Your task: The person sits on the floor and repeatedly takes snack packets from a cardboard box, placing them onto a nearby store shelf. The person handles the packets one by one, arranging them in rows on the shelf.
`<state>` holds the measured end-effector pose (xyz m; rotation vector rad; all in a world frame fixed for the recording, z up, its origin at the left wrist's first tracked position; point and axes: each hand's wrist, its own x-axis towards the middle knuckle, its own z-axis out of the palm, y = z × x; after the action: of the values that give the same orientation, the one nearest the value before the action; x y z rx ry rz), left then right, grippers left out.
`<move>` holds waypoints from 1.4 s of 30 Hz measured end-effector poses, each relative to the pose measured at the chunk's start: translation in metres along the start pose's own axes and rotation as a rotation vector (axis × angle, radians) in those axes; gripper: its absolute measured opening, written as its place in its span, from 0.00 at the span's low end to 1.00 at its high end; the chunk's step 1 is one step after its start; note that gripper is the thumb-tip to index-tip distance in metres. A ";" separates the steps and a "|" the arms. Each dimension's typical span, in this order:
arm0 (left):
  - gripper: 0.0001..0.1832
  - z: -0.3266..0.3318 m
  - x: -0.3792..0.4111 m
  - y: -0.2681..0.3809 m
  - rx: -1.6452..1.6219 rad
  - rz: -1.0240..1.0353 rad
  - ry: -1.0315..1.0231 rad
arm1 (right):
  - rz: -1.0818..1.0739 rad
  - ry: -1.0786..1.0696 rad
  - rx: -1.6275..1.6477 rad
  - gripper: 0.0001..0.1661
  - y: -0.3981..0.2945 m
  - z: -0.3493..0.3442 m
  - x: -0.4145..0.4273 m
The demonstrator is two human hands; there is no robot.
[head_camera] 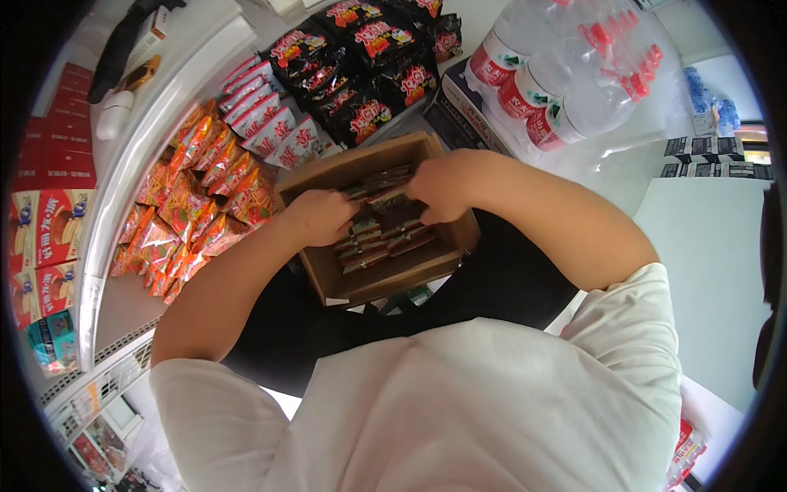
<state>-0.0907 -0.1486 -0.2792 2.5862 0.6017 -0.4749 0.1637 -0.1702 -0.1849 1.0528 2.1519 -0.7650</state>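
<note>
An open cardboard box [399,281] sits in front of me at my lap, tilted in the view. Rows of small flat packets [367,249] stand inside it. My left hand [321,216] reaches over the box's left side, fingers curled down at the packets; what lies under its fingertips is hidden. From the right, my right hand [447,186] reaches in and pinches the end of a raised packet [388,197] near the middle of the box. Part of its grip is hidden by the hand itself.
Orange snack bags [193,203] lie to the left, with white-and-red packets [270,120] and black snack bags [363,67] behind. Shrink-wrapped water bottles [541,92] stand at the back right. A clear shelf edge [132,141] curves along the left, beyond it red snack boxes [55,224].
</note>
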 end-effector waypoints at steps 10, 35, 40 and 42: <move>0.27 0.067 0.042 -0.018 -0.038 -0.264 -0.585 | -0.131 0.114 0.041 0.22 0.012 -0.003 0.019; 0.31 0.077 0.068 -0.014 0.113 -0.512 -0.655 | -0.117 0.089 0.070 0.30 0.038 -0.020 0.033; 0.30 0.038 0.067 -0.005 -0.019 -0.528 -0.663 | -0.108 0.092 0.094 0.31 0.045 -0.019 0.032; 0.28 0.027 0.060 -0.007 -0.065 -0.457 -0.625 | -0.091 0.063 0.091 0.32 0.045 -0.021 0.030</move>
<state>-0.0500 -0.1362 -0.3297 2.0512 0.9425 -1.3159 0.1802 -0.1180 -0.2033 1.0436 2.2493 -0.8904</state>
